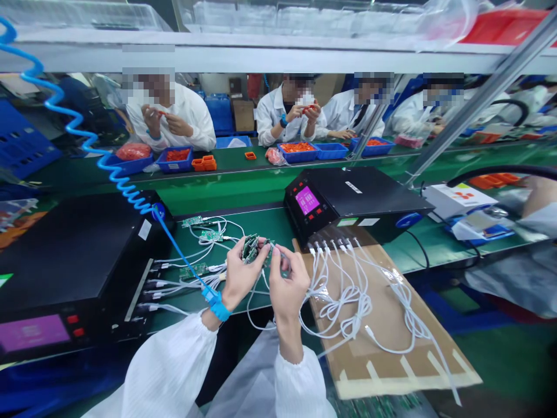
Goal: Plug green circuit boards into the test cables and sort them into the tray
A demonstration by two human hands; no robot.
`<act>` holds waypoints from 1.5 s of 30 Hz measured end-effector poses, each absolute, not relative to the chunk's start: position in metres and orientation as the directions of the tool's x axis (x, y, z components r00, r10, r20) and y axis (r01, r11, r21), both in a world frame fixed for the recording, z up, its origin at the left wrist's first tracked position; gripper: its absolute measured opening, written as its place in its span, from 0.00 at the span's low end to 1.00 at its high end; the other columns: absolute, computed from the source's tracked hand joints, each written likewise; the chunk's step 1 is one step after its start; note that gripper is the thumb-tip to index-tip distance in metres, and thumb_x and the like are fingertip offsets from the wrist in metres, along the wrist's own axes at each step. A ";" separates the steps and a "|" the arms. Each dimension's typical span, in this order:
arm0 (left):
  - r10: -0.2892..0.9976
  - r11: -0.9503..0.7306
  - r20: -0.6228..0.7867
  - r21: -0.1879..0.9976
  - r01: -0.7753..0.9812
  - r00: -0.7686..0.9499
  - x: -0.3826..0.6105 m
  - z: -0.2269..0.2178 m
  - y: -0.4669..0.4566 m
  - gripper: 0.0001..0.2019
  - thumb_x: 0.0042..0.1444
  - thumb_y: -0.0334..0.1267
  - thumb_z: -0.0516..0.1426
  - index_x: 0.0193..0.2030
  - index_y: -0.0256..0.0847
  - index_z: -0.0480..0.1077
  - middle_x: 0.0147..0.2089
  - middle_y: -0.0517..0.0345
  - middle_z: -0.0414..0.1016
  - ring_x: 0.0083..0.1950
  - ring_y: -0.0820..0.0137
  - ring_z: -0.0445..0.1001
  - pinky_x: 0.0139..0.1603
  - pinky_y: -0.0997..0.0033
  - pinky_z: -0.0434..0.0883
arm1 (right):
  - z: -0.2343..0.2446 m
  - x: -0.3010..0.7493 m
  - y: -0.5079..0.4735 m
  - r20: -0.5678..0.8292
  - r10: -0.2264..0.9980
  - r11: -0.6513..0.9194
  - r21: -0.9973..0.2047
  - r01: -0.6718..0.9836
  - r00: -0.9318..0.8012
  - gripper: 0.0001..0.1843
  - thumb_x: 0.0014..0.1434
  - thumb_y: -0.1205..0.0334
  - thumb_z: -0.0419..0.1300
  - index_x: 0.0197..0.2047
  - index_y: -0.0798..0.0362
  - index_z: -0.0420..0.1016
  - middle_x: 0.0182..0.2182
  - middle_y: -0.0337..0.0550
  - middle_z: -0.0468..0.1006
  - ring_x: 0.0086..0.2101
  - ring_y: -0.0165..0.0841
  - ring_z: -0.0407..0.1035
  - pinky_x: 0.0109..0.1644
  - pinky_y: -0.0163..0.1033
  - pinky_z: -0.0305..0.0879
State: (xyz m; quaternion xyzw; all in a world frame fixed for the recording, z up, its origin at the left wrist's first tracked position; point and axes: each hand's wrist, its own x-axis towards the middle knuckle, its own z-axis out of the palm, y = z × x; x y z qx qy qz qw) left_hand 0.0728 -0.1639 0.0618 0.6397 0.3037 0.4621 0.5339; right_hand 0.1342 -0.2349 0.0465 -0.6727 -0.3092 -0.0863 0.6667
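Note:
My left hand (241, 276), with a blue wrist strap (216, 303), is closed around a small stack of green circuit boards (249, 248). Close beside it, my right hand (289, 284) pinches the edge of another small circuit board (268, 246) between the fingertips. Whether a cable plug is also in those fingers is hidden. More circuit boards (212, 235) lie on the green bench to the left of my hands, joined to white cables (209, 288).
Black test boxes with pink screens stand at left (87, 249) and right (357, 197). Looped white cables (343, 313) lie over a taped cardboard sheet (391, 360). A coiled blue cord (82, 125) hangs at left. Across the bench, people handle orange parts beside blue trays (333, 152).

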 end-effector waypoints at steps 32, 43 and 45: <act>0.720 -0.542 0.500 0.838 -0.062 0.481 0.066 0.061 -0.164 0.03 0.64 0.36 0.63 0.43 0.41 0.78 0.41 0.55 0.76 0.43 0.68 0.76 0.45 0.70 0.71 | 0.034 0.139 -0.234 0.491 0.354 0.200 -0.871 0.448 0.796 0.10 0.70 0.56 0.60 0.46 0.52 0.80 0.42 0.46 0.79 0.44 0.35 0.76 0.51 0.42 0.74; 0.658 -0.596 0.562 0.795 -0.109 0.501 0.070 0.062 -0.165 0.04 0.63 0.34 0.63 0.44 0.42 0.79 0.38 0.57 0.75 0.40 0.70 0.73 0.42 0.71 0.70 | 0.036 0.142 -0.234 0.542 0.314 0.173 -0.840 0.514 0.780 0.10 0.71 0.57 0.59 0.44 0.52 0.80 0.39 0.45 0.77 0.42 0.34 0.75 0.50 0.42 0.73; 0.663 -0.594 0.560 0.797 -0.105 0.498 0.071 0.062 -0.165 0.03 0.63 0.33 0.63 0.43 0.42 0.79 0.38 0.57 0.75 0.40 0.70 0.73 0.42 0.71 0.70 | 0.036 0.142 -0.233 0.527 0.323 0.187 -0.850 0.493 0.786 0.10 0.71 0.56 0.59 0.44 0.52 0.79 0.39 0.45 0.77 0.42 0.34 0.75 0.50 0.42 0.73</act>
